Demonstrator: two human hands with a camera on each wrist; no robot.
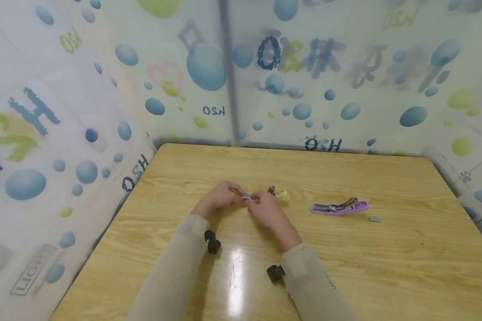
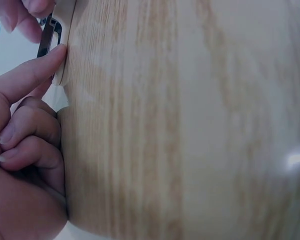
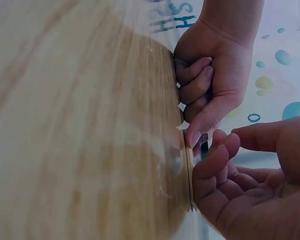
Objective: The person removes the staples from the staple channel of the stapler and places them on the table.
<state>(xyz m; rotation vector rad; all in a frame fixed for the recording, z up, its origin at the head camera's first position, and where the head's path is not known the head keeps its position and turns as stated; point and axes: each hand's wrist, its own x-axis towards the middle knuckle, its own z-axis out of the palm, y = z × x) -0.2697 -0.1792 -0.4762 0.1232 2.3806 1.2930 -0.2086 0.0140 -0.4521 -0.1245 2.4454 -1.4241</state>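
Note:
Both hands are at a cream stapler, whose cream end (image 1: 282, 193) and upright metal part (image 1: 271, 190) show beyond the right hand in the head view. The left hand (image 1: 221, 197) grips its near end, thumb and index finger at the metal track (image 1: 247, 197), other fingers curled against the table. The right hand (image 1: 267, 211) has its fingers curled round the middle of the stapler, covering much of it. In the left wrist view, the left hand (image 2: 27, 150) touches the stapler's cream edge (image 2: 65, 30). In the right wrist view, the right hand (image 3: 250, 185) hides most of it.
A purple stapler (image 1: 339, 211) lies opened to the right on the wooden table (image 1: 385, 267), its metal arm raised. Beside it is a small grey strip (image 1: 374, 219). A patterned curtain (image 1: 333, 89) surrounds the table's back and sides.

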